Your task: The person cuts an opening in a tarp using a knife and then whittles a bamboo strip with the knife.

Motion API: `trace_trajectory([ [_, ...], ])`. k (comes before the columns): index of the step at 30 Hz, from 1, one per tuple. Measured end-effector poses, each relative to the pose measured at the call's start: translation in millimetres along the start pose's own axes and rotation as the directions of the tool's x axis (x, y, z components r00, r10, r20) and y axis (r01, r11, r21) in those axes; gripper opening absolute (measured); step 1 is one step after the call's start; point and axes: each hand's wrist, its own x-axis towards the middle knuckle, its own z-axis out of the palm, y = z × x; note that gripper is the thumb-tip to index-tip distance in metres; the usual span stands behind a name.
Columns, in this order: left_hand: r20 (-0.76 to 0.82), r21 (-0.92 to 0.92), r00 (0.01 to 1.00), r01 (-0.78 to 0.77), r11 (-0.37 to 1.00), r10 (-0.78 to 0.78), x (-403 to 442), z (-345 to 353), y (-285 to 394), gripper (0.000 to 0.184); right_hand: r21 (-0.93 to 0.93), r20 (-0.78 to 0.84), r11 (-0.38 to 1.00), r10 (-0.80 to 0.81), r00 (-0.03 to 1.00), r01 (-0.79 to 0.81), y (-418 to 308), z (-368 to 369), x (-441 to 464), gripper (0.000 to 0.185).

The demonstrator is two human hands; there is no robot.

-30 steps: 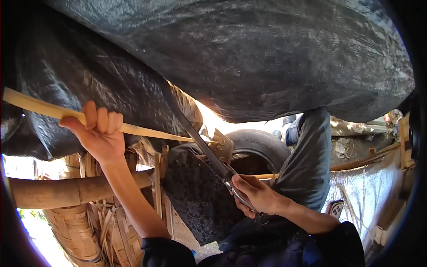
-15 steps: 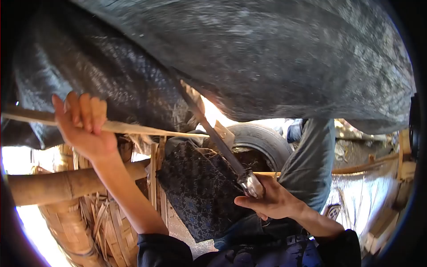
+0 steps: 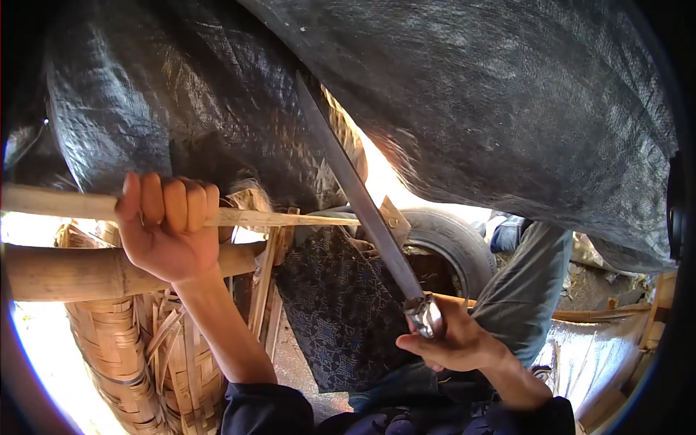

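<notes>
My left hand [image 3: 170, 232] is closed around a pale split bamboo strip [image 3: 65, 202], its fingers curled over the top. The strip runs level from the left edge and tapers to a thin end by the blade. In my right hand [image 3: 467, 339] is a machete [image 3: 360, 196], gripped by its handle with a shiny metal collar. Its long dark blade slants up and left, crossing near the strip's thin end; whether they touch I cannot tell. A dark patterned cloth [image 3: 337, 312] lies over my leg beneath the blade.
Black plastic sheeting [image 3: 500, 101] hangs low across the top. A tire [image 3: 460, 246] lies beyond my knees, beside my trouser leg [image 3: 525, 290]. At left, a thick bamboo pole [image 3: 65, 273] passes above woven bamboo baskets [image 3: 109, 341]. Wooden slats [image 3: 270, 290] stand near the cloth.
My left fingers have curled tighter around the bamboo strip. The view has shifted, so both hands, the machete and the tire appear lower and further right. My right hand keeps its grip.
</notes>
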Motion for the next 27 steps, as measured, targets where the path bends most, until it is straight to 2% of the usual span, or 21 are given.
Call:
trace_trajectory([
  [2,-0.043,0.023,0.999,-0.004,1.0,0.005,-0.3,7.3,-2.7,0.042,0.069,0.006,0.998,-0.001,1.0,0.0,17.0,7.9,10.8,0.021],
  [4,-0.055,0.105,0.998,0.009,0.994,-0.003,2.0,15.3,-6.1,0.042,-0.115,0.059,0.978,0.184,0.981,-0.176,29.5,7.8,25.1,0.016],
  [5,0.026,0.019,1.0,-0.001,1.0,0.001,3.9,16.4,-7.6,0.041,-0.348,-0.052,0.937,-0.006,0.999,-0.013,27.6,10.4,26.4,0.016],
  [6,0.04,0.016,0.999,0.0,1.0,-0.001,7.3,16.4,-8.2,0.041,-0.344,-0.061,0.939,-0.015,0.998,-0.006,21.5,6.0,24.7,0.016],
  [8,-0.045,-0.007,0.999,0.019,1.0,-0.02,3.1,15.2,-6.9,0.041,-0.19,-0.051,0.979,0.069,0.996,-0.078,-12.3,1.7,12.0,0.022],
  [9,-0.061,0.023,0.998,0.009,1.0,-0.007,3.5,12.5,-7.3,0.041,-0.226,-0.079,0.97,-0.114,0.99,0.093,-1.3,2.7,11.3,0.021],
  [10,-0.062,0.016,0.998,0.005,1.0,-0.004,4.3,11.1,-7.5,0.041,-0.232,-0.084,0.969,-0.111,0.99,0.089,-2.9,4.6,8.3,0.021],
  [12,0.062,0.039,0.997,0.032,0.999,-0.035,6.8,10.3,-6.5,0.041,-0.036,-0.035,0.997,0.061,0.998,-0.063,-9.4,10.1,4.0,0.021],
  [13,0.065,0.038,0.997,0.033,0.999,-0.035,6.8,12.3,-6.6,0.041,0.002,0.029,0.995,0.098,0.995,-0.098,9.0,9.0,10.5,0.02],
  [14,0.039,0.055,0.998,0.037,0.998,-0.039,6.7,15.1,-7.5,0.041,0.005,0.022,0.996,0.094,0.995,-0.094,27.6,7.5,20.0,0.02],
  [16,0.042,0.061,0.998,0.044,0.997,-0.047,10.3,17.0,-8.6,0.041,-0.212,-0.166,0.964,0.124,0.978,-0.158,48.0,4.2,35.3,0.02],
  [17,0.042,0.052,0.999,0.025,0.998,-0.028,11.8,12.1,-7.1,0.041,-0.064,-0.137,0.963,0.251,0.958,-0.262,47.5,-4.3,34.2,0.022],
  [18,0.021,0.046,1.0,0.013,0.999,-0.014,9.2,8.6,-8.2,0.041,-0.048,-0.142,0.962,0.259,0.955,-0.268,46.0,-8.9,31.6,0.022],
  [20,-0.011,0.003,0.999,0.05,0.999,-0.05,6.7,10.5,-7.4,0.041,-0.102,-0.201,0.99,0.076,0.977,-0.098,38.7,-11.4,21.4,0.023],
  [21,0.026,-0.002,0.998,0.052,0.999,-0.052,7.1,6.4,-5.3,0.042,-0.253,-0.199,0.962,-0.151,0.968,0.098,36.6,-10.8,17.5,0.016],
  [22,0.066,-0.006,0.996,0.053,0.999,-0.052,8.2,2.8,-3.3,0.043,-0.261,-0.192,0.961,-0.147,0.97,0.094,24.5,-10.6,11.7,0.016],
  [23,0.106,0.024,0.994,0.017,1.0,-0.02,8.2,-1.3,-3.7,0.044,0.021,-0.051,0.999,-0.026,0.998,0.027,7.2,-9.7,5.2,0.013],
  [24,0.103,0.03,0.994,0.017,0.999,-0.02,9.3,-1.4,-4.5,0.044,0.291,0.117,0.953,0.048,0.992,-0.081,-3.4,-9.4,4.2,0.012],
  [25,0.193,0.01,0.981,0.032,0.999,-0.033,10.3,-0.2,-4.6,0.044,0.378,0.203,0.915,0.069,0.977,-0.143,-4.4,-9.1,8.8,0.013],
  [26,0.283,-0.005,0.958,0.053,0.999,-0.049,10.9,0.0,-2.9,0.045,0.384,0.211,0.913,0.062,0.975,-0.141,-1.6,-5.9,13.6,0.013],
  [27,0.29,0.005,0.956,0.053,0.999,-0.052,10.9,-1.8,-1.9,0.045,0.324,0.199,0.906,0.218,0.955,-0.274,1.1,-4.2,19.4,0.012],
])
